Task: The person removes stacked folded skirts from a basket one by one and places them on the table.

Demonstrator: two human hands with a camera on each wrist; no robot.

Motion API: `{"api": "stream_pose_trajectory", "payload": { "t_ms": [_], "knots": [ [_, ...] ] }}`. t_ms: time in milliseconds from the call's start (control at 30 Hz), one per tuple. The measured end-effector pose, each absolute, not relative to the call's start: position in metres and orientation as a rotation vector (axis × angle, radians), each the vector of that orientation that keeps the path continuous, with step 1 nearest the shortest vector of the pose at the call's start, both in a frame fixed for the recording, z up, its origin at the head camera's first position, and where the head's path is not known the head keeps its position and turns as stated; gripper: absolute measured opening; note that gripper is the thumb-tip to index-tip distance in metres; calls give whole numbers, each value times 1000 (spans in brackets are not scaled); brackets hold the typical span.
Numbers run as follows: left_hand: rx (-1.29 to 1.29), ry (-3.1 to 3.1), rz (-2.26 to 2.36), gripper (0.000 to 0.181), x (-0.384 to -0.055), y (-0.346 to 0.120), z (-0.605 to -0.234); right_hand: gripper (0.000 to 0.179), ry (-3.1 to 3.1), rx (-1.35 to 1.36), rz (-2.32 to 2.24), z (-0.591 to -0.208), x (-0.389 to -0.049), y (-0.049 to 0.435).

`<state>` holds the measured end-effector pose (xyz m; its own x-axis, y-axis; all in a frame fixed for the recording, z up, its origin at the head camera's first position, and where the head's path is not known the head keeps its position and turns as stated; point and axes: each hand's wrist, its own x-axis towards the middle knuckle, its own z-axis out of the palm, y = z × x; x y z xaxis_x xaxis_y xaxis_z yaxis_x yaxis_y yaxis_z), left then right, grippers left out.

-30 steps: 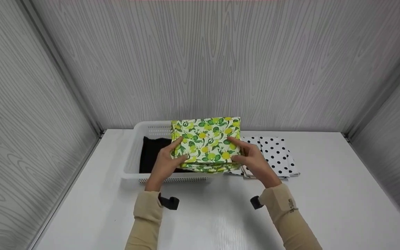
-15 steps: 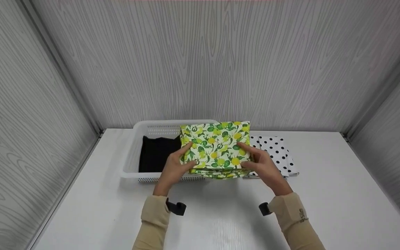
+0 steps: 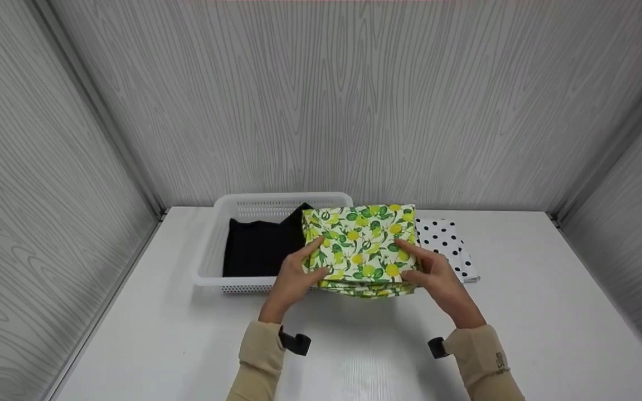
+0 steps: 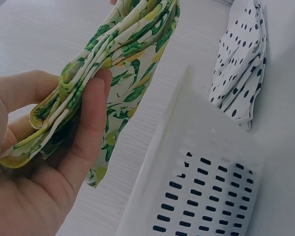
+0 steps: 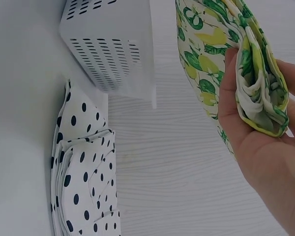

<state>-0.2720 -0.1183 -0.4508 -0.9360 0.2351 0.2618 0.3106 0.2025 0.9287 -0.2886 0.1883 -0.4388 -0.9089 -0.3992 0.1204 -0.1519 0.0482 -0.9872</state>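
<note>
A folded cloth (image 3: 363,242) printed with yellow lemons and green leaves is held up between both hands in the head view. My left hand (image 3: 293,281) pinches its left edge, thumb on one side and fingers on the other. At the right edge my right hand (image 3: 438,278) grips it the same way. Several fabric layers of the lemon cloth (image 4: 83,73) show between the left fingers in the left wrist view. In the right wrist view its rolled-looking folds (image 5: 263,93) sit within the right hand's grasp. The cloth overlaps the basket's right end in the head view.
A white perforated basket (image 3: 209,262) stands at the back left with a black folded cloth (image 3: 257,245) inside. Right of it lies a folded white cloth with black dots (image 3: 443,239), partly hidden by the lemon cloth. Grey wood-grain panels (image 3: 321,100) enclose the white table (image 3: 544,312).
Both hands have carried the lemon cloth right and toward the person, lowering it in the head view. More of the black cloth and basket now shows, less of the dotted cloth.
</note>
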Motion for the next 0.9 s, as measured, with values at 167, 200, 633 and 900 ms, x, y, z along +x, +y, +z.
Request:
{"api": "stream_pose_trajectory", "payload": {
  "t_ms": [167,200,633,900],
  "knots": [
    [-542,-2395,-1908,64,-270,-110,-456,61,2177,-604,-1930,-443,-284,200],
    [-545,-2390,-1921,64,-270,-109,-457,61,2184,-605,-1927,-444,-283,202],
    [-635,-2371,-1941,64,-265,-91,-465,62,2221,-578,-1913,-452,-271,224],
    [-658,-2372,-1968,64,-262,-78,-464,62,2228,-553,-1927,-452,-264,239]
  ]
}}
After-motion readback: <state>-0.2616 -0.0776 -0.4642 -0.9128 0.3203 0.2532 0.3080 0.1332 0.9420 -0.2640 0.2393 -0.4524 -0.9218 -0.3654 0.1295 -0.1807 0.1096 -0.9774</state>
